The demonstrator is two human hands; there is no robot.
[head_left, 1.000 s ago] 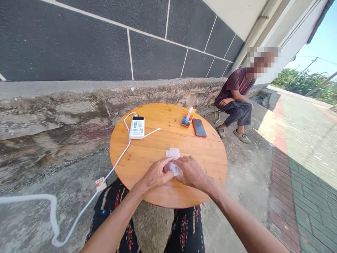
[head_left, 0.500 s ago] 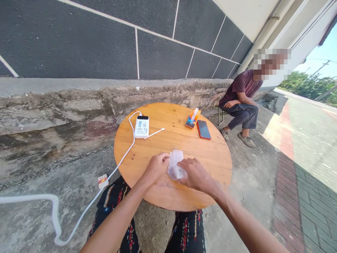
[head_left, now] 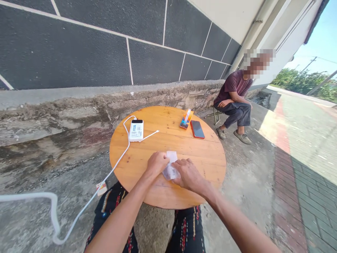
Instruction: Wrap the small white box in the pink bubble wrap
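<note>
On the table, both hands grip a clear packet. Left hand pinches its left edge, right hand its right. Contents cannot be told.

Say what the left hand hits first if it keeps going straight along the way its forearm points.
The left hand points up and right across the round wooden table. First in line is the small clear plastic packet it already touches; beyond that, probably the red-edged phone, though depth is unclear.

Both hands cover much of the clear plastic packet, its contents too small to tell.
</note>
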